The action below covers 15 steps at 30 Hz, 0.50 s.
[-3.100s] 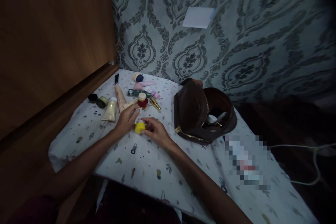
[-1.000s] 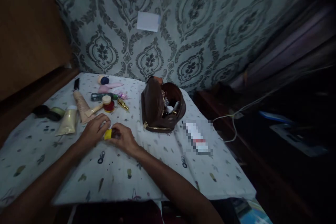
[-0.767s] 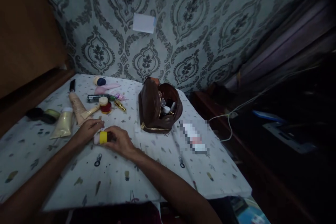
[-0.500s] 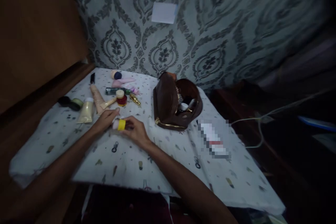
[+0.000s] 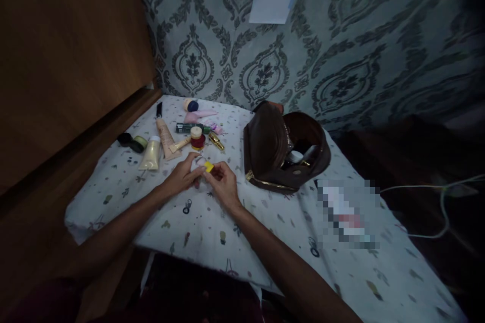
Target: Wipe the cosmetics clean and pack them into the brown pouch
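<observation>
Between my hands, just above the cloth, is a small whitish container with a yellow band or cap (image 5: pixel 208 167). My left hand (image 5: pixel 185 174) is closed round its pale end. The fingers of my right hand (image 5: pixel 224 184) pinch the yellow end. Just beyond them, a cream-lidded jar (image 5: pixel 196 133) is stacked on a dark red jar (image 5: pixel 197 142). A slim cream tube (image 5: pixel 180 145) and a gold lipstick-like tube (image 5: pixel 216 142) lie beside these. An open brown cosmetic bag (image 5: pixel 267 146) stands to the right, with a white-capped item (image 5: pixel 294 156) inside.
Left on the patterned cloth (image 5: pixel 212 227) are a white-capped tube (image 5: pixel 150 154), a beige tube (image 5: pixel 164 136) and a black and green compact (image 5: pixel 132 142). Farther back lie a dark green bottle (image 5: pixel 191 128) and a pink item (image 5: pixel 200 115). A wooden cabinet (image 5: pixel 76 35) borders the left; a blurred-out object (image 5: pixel 346 214) lies right.
The view has shifted, so everything appears farther right. The container has tilted between my hands, with less of its yellow part showing. My left hand covers more of it.
</observation>
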Each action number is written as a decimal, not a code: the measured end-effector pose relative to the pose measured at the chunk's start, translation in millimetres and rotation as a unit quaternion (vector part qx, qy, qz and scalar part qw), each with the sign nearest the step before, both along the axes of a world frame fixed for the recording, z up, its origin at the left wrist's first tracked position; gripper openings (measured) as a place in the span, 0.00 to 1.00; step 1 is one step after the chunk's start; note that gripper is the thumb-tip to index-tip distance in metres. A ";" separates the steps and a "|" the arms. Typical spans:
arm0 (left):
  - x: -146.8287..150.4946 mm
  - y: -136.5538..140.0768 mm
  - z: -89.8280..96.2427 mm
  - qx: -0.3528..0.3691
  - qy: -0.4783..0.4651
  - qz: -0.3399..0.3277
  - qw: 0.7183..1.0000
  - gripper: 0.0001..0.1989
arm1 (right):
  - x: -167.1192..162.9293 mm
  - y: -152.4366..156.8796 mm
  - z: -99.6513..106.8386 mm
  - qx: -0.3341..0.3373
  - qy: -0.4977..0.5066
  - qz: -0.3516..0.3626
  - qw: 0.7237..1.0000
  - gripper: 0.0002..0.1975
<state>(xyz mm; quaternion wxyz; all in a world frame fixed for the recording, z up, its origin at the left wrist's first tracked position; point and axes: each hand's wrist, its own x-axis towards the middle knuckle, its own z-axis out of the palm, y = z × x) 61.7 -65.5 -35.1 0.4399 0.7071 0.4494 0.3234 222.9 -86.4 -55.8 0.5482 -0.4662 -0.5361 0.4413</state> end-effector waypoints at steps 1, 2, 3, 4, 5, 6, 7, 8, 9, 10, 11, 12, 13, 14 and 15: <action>0.1 -1.1 0.5 0.027 0.021 0.001 0.999 0.23 | 0.6 0.4 -0.1 -0.006 0.006 0.005 1.000 0.18; 0.1 -1.9 0.8 0.054 0.041 0.003 0.998 0.23 | 1.1 0.9 -0.3 -0.016 0.015 0.013 1.000 0.19; -0.1 -2.3 0.7 0.080 0.061 0.005 0.995 0.23 | 1.6 1.4 -0.5 -0.029 0.027 0.023 0.999 0.19; -0.5 -2.4 0.2 0.106 0.081 0.008 0.991 0.23 | 2.0 1.9 -0.7 -0.045 0.040 0.033 0.998 0.20; -1.1 -2.2 -0.9 0.133 0.098 0.009 0.986 0.24 | 2.3 2.4 -0.8 -0.059 0.051 0.042 0.996 0.21; -2.0 -1.8 -2.3 0.159 0.110 0.009 0.981 0.24 | 2.5 2.7 -0.8 -0.072 0.061 0.049 0.994 0.22; -2.8 -1.3 -3.9 0.182 0.119 0.008 0.976 0.24 | 2.6 2.9 -0.6 -0.081 0.069 0.055 0.993 0.22; -3.7 -0.7 -5.6 0.199 0.125 0.007 0.972 0.23 | 2.7 2.8 -0.2 -0.088 0.073 0.059 0.992 0.23; -4.5 -0.1 -7.1 0.210 0.130 0.005 0.969 0.23 | 2.8 2.5 0.3 -0.092 0.074 0.064 0.991 0.23; -5.0 0.3 -8.2 0.216 0.136 0.005 0.967 0.22 | 2.8 2.0 1.0 -0.094 0.073 0.068 0.991 0.23; -5.3 0.6 -8.7 0.220 0.142 0.006 0.965 0.21 | 2.8 1.2 1.8 -0.095 0.071 0.072 0.990 0.23; -5.3 0.7 -8.7 0.224 0.149 0.008 0.963 0.20 | 2.8 0.2 2.5 -0.095 0.067 0.075 0.990 0.23; -5.1 0.5 -8.1 0.227 0.154 0.011 0.961 0.19 | 2.7 -0.9 3.2 -0.093 0.062 0.078 0.991 0.23; -4.6 0.2 -6.9 0.232 0.158 0.015 0.960 0.17 | 2.5 -2.0 3.7 -0.090 0.056 0.083 0.991 0.23; -3.9 -0.2 -5.1 0.236 0.158 0.018 0.959 0.16 | 2.4 -3.1 4.0 -0.085 0.051 0.090 0.991 0.23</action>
